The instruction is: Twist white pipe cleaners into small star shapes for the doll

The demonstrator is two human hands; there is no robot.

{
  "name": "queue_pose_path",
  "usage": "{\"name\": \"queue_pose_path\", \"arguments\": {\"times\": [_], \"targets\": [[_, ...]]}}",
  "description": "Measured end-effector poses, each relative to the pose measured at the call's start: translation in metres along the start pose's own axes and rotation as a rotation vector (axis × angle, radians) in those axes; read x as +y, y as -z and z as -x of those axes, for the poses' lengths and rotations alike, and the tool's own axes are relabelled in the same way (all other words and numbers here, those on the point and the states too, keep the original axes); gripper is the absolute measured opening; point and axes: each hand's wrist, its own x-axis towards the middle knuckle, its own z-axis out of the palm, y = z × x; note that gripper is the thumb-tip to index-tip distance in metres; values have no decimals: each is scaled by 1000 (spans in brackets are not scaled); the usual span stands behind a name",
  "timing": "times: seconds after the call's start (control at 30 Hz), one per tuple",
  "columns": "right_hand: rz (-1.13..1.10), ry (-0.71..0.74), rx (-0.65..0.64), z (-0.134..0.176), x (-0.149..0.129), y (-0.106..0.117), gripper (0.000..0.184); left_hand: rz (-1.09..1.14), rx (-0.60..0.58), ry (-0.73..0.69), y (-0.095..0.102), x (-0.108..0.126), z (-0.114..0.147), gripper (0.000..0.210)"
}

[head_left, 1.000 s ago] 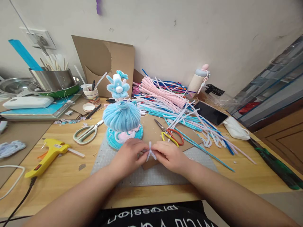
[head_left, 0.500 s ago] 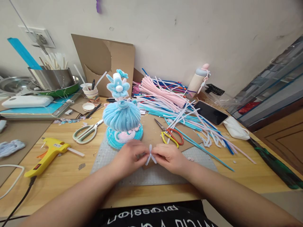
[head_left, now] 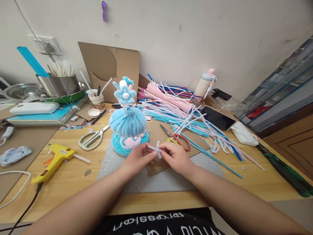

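Left hand (head_left: pixel 137 157): we pinch the left end of the small white pipe cleaner piece (head_left: pixel 156 149).
Right hand (head_left: pixel 176 157): we grip its right end.
Piece: held between our hands over the gray mat (head_left: pixel 166 179), just near of the blue doll (head_left: pixel 127 122).
Right: scissors (head_left: pixel 177 140).

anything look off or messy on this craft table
The pipe cleaners are spilled in a loose heap across the table's right half, some lying over the phone's edge. Small scraps litter the left. Both hands, left hand and right hand, pinch a white pipe-cleaner piece.
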Motion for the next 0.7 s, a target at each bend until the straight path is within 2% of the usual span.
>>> {"name": "queue_pose_path", "arguments": {"times": [0.1,0.2,0.27,0.37,0.5,0.7], "targets": [[-223,-126,-9,0,1,-5,16,135,2,98,-2,0,-1,25],[-497,-317,-13,-3,1,-5,26,250,37,156,-3,1,0,22],[-600,-397,-56,-6,1,-4,29,300,37,190,-3,1,0,21],[-666,-422,-125,-7,-1,-3,29,381,17,211,-2,0,0,20],[-716,-431,-116,-5,-2,-5,29,497,24,252,-2,1,-2,29],[-729,-437,-99,-4,-3,-5,26,364,15,193,-3,3,0,18]]}}
